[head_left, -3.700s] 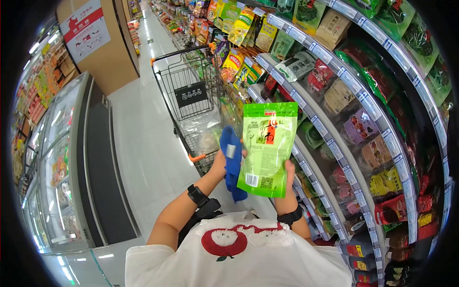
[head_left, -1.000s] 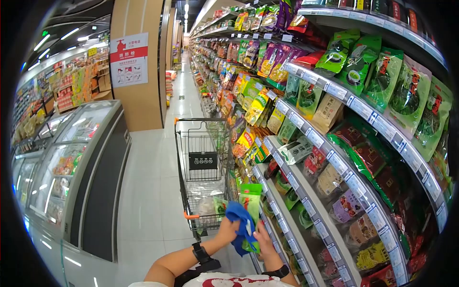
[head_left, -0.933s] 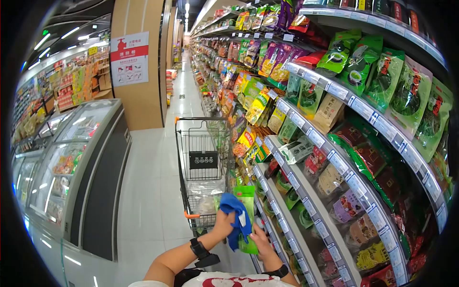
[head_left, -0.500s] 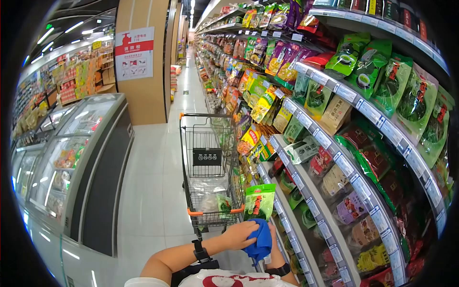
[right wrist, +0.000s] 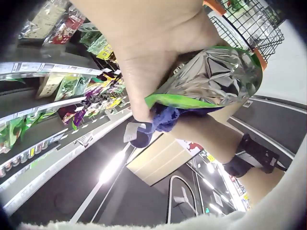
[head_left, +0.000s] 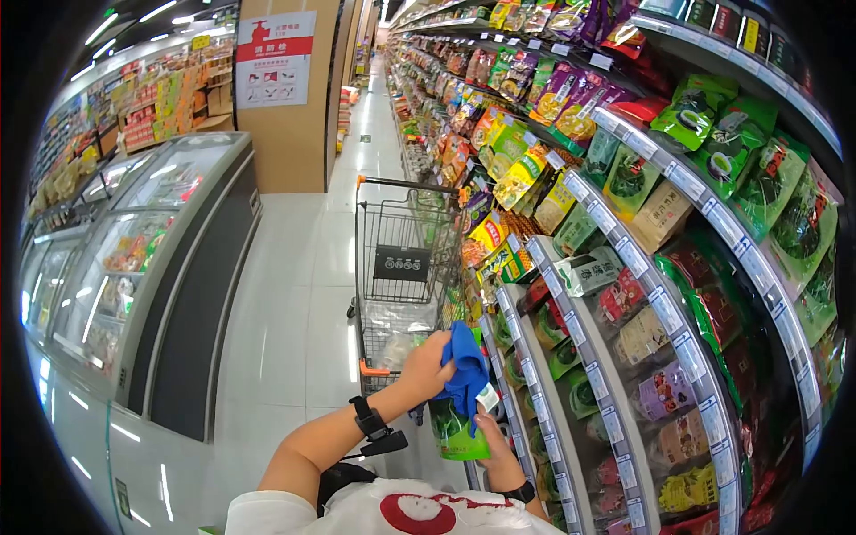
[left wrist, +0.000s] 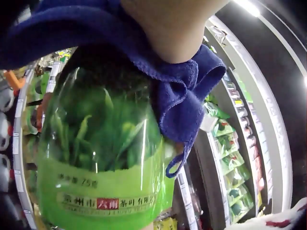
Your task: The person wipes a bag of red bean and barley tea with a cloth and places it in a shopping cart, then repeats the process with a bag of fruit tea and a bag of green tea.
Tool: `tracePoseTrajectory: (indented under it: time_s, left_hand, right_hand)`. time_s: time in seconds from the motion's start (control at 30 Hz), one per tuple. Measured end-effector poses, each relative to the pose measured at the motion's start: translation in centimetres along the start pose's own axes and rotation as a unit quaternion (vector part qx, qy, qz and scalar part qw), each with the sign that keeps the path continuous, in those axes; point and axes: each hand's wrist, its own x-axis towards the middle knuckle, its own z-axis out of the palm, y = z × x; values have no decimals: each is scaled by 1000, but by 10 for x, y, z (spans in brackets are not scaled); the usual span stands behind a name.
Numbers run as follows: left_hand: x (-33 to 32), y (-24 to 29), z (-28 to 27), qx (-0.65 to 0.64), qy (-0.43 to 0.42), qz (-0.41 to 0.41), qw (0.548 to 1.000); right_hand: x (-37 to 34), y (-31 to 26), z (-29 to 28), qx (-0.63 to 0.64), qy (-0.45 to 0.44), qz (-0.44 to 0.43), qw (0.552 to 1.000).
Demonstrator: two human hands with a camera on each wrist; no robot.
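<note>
In front of the body, a green tea pouch [head_left: 459, 441] has its lower end showing below a blue cloth [head_left: 465, 361]. My left hand [head_left: 428, 367] holds that cloth bunched against the upper part of the pouch. From the right side my right hand [head_left: 499, 450] grips the pouch, thumb near the cloth's white label. In the left wrist view the pouch [left wrist: 105, 129] shows printed tea leaves and a green lower band, with the cloth [left wrist: 184, 105] draped over its top. Silvery foil on the pouch [right wrist: 218, 76] shows beneath my right hand [right wrist: 148, 48] in the right wrist view.
A shopping cart [head_left: 401, 267] with clear-bagged items stands just ahead. Shelves [head_left: 660, 308] of bagged goods curve along the right. A glass-topped freezer [head_left: 196, 267] stands left, before a tan pillar [head_left: 290, 147] with a red-and-white sign. The tiled aisle [head_left: 308, 312] runs forward.
The pouch, earlier showing its barcoded side, has been turned. Half a second ago its top stood above the cloth; now the left hand and cloth are higher, covering the top, with the bottom visible.
</note>
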Motion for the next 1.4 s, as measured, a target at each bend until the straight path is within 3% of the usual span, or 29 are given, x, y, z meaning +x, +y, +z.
tracePoseTrajectory:
  time_s: [0.1, 0.2, 0.23, 0.37, 0.47, 0.5, 0.57, 0.6, 0.63, 0.73, 0.8, 0.9, 1.0, 1.13, 1.27, 1.4]
  left_hand:
    - [0, -24, -3, -27, -8, 3, 1000]
    - [-6, -30, -15, -42, -37, -16, 998]
    - [-7, -30, -21, -49, -37, -2, 998]
    - [-23, -48, -28, -80, -95, -15, 992]
    - [-36, -77, -31, -32, -201, -43, 978]
    - [-44, -90, -30, -46, -243, -135, 960]
    - [-56, -122, -24, -195, -252, -250, 914]
    - [-59, -124, -27, -265, -253, -305, 879]
    - [-62, -122, -32, -380, -238, -389, 805]
    - [-73, -134, -31, -454, -251, -443, 731]
    - [-75, -141, -32, -473, -239, -481, 699]
    - [-77, -160, -30, -487, -199, -511, 680]
    - [-72, -177, -27, -474, -167, -525, 687]
    - [-41, -188, -18, -401, -157, -549, 716]
    - [-9, -211, 2, -368, -149, -565, 724]
    - [10, -248, 18, -366, -58, -585, 721]
  right_hand:
    - [8, 2, 10, 0, -5, -12, 1000]
    - [19, 7, 18, 117, 32, 27, 992]
    - [31, 8, 26, 106, 79, 1, 991]
    - [45, 11, 39, 186, 90, -49, 977]
    - [55, 17, 36, 209, 102, -71, 970]
    - [56, 18, 37, 239, 122, -56, 962]
    - [58, 22, 35, 245, 100, -49, 963]
    - [59, 17, 45, 241, 85, -42, 966]
    - [63, 19, 48, 233, 83, -45, 968]
    - [80, 41, 37, 248, 100, -28, 963]
    - [89, 46, 26, 282, 100, 37, 953]
    - [107, 64, -8, 271, 118, 106, 949]
    - [127, 82, -41, 189, 170, 130, 958]
    - [159, 101, -75, -98, 165, 150, 970]
    - [213, 125, -115, -208, 193, 130, 950]
    - [256, 106, -131, -231, 166, 118, 951]
